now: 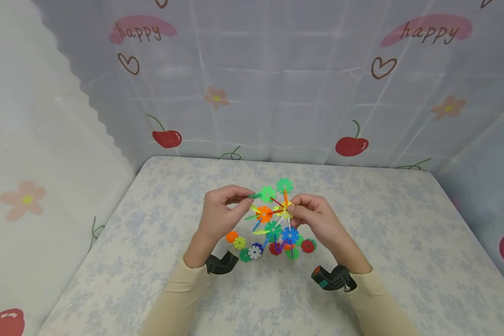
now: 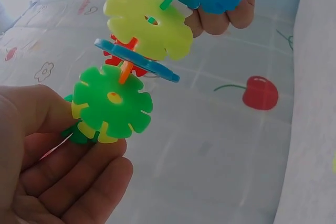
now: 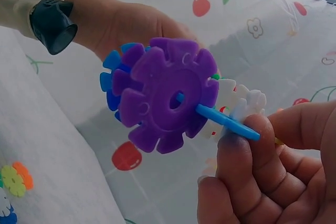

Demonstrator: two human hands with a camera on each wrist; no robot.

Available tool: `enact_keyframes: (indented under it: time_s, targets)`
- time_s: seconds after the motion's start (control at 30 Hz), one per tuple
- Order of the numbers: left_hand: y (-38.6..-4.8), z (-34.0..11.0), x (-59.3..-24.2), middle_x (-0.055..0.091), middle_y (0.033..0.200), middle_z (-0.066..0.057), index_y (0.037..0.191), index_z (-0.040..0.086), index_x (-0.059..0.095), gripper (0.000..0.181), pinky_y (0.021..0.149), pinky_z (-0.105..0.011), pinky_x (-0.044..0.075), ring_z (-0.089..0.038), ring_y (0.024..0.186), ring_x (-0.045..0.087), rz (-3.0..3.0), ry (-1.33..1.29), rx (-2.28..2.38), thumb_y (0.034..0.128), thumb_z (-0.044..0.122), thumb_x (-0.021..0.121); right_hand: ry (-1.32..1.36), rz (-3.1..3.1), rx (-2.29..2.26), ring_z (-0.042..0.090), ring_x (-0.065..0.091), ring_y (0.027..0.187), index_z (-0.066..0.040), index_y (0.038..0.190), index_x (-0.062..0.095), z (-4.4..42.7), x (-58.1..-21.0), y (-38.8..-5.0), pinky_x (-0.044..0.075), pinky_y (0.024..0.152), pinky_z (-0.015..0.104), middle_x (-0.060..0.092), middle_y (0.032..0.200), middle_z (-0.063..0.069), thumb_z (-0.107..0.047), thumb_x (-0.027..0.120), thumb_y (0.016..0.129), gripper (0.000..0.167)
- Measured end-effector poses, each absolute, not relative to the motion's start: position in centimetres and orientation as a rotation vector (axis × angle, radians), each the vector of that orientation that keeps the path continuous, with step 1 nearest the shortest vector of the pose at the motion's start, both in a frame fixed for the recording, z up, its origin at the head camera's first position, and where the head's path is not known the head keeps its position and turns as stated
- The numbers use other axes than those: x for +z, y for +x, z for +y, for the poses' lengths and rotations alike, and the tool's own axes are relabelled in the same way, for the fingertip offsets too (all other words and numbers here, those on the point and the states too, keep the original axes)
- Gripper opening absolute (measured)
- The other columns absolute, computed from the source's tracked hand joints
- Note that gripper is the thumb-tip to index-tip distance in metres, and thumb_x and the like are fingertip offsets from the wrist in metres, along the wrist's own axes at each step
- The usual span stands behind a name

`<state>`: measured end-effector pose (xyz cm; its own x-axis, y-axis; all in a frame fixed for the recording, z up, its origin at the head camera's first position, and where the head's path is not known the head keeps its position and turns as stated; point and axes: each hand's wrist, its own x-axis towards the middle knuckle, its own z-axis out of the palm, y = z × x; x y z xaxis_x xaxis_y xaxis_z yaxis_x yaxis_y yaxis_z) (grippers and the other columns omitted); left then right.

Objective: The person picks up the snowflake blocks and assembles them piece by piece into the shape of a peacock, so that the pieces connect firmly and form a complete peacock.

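Observation:
In the head view, a construction of slotted, flower-shaped plastic discs is held above the table between both hands. My left hand (image 1: pixel 222 210) pinches a dark green disc (image 1: pixel 255 196) at its upper left, beside a bright green disc (image 1: pixel 268 194). My right hand (image 1: pixel 317 217) grips the construction's right side at a yellow disc (image 1: pixel 284 210). An orange disc (image 1: pixel 263 214) and a blue disc (image 1: pixel 290 235) also show. In the right wrist view, fingers touch an edge-on blue disc (image 3: pixel 228 121) near a purple disc (image 3: pixel 168 95); a white disc (image 3: pixel 249 103) is partly hidden behind the fingers.
Loose discs lie on the patterned tabletop (image 1: pixel 159 200) below the hands, among them an orange one (image 1: pixel 232 237), a white one (image 1: pixel 255 252) and a red one (image 1: pixel 308 246). A printed curtain (image 1: pixel 273 93) hangs behind the table.

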<state>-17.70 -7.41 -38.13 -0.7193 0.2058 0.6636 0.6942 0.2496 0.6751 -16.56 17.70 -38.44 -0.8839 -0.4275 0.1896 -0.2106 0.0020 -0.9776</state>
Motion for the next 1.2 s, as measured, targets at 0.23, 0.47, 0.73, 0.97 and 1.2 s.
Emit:
enact_keyframes:
  time_s: [0.23,0.47,0.73,0.97,1.2]
  targets:
    - [-17.9,-7.5,-38.1,0.077,0.083,-0.014,0.084,0.002,0.077,0.015,0.075,-0.028,0.063,-0.023,0.073,0.074,-1.94,-0.928,-1.415,0.0806,-0.006,0.066,-0.675,2.102,-2.013,0.007,0.061,0.062,-0.016,0.082,0.063,17.7,-38.4,-16.5,0.058,0.07,0.026,0.063,0.067,-0.012,-0.002,0.051,0.101,0.027]
    - [-18.1,-7.1,-38.5,0.077,0.08,-0.011,0.081,0.001,0.077,0.013,0.073,-0.033,0.063,-0.022,0.072,0.074,-1.942,-0.999,-1.295,0.0787,-0.007,0.068,-0.713,2.075,-2.007,0.007,0.063,0.063,-0.013,0.084,0.064,17.6,-38.4,-16.5,0.058,0.07,0.026,0.065,0.068,-0.012,-0.002,0.051,0.101,0.024]
    - [-17.9,-6.2,-38.9,0.077,0.079,-0.01,0.083,0.002,0.078,0.013,0.07,-0.031,0.062,-0.02,0.068,0.073,-1.919,-0.906,-1.282,0.0809,-0.006,0.068,-0.766,2.085,-1.994,0.008,0.063,0.063,0.01,0.087,0.055,17.4,-38.4,-16.3,0.059,0.069,0.027,0.065,0.068,-0.012,0.0,0.05,0.101,0.018]
    - [-17.8,-6.1,-38.9,0.077,0.082,-0.012,0.082,0.001,0.077,0.011,0.074,-0.032,0.063,-0.022,0.073,0.074,-1.921,-0.881,-1.34,0.0814,-0.007,0.069,-0.773,2.062,-1.995,0.008,0.063,0.062,0.009,0.088,0.056,17.5,-38.2,-16.2,0.059,0.068,0.028,0.066,0.068,-0.011,0.0,0.05,0.101,0.017]
    - [-17.6,-6.3,-38.7,0.078,0.086,-0.016,0.088,-0.001,0.078,0.009,0.077,-0.035,0.063,-0.026,0.077,0.075,-1.977,-0.864,-1.397,0.083,-0.007,0.074,-0.817,2.054,-1.984,0.01,0.063,0.062,0.012,0.088,0.055,17.6,-38.3,-16.3,0.059,0.067,0.028,0.066,0.068,-0.012,0.002,0.049,0.1,0.017]
